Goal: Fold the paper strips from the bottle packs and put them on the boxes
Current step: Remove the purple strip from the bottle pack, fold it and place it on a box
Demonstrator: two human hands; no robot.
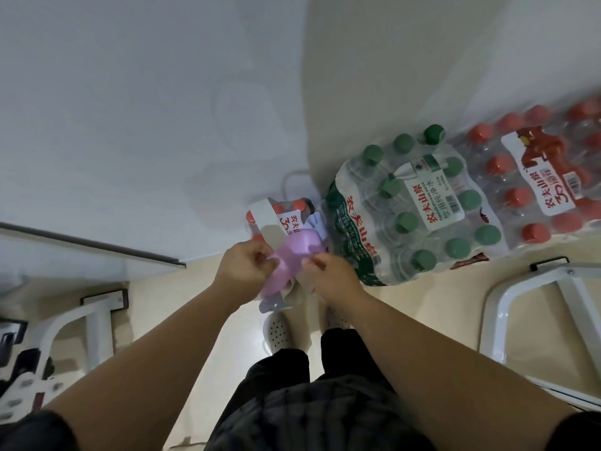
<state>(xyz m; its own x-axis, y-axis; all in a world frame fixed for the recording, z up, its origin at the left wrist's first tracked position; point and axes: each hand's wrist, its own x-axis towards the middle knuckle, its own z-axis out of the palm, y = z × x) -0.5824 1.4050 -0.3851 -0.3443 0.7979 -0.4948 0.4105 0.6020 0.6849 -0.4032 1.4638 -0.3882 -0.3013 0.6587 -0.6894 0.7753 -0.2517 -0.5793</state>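
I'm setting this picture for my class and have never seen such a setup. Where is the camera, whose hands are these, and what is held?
No machine here: one camera worn on a person's head looks down at their bare hands. The left hand and right hand both pinch one purple strip. On the floor stand a pack of green-capped bottles, a red-capped pack to its right, and a smaller red-capped pack beyond the hands.

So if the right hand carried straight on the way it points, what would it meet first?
The right hand points up-left at the purple strip it pinches; beyond that, probably the left hand holding the other side, though depth is unclear.
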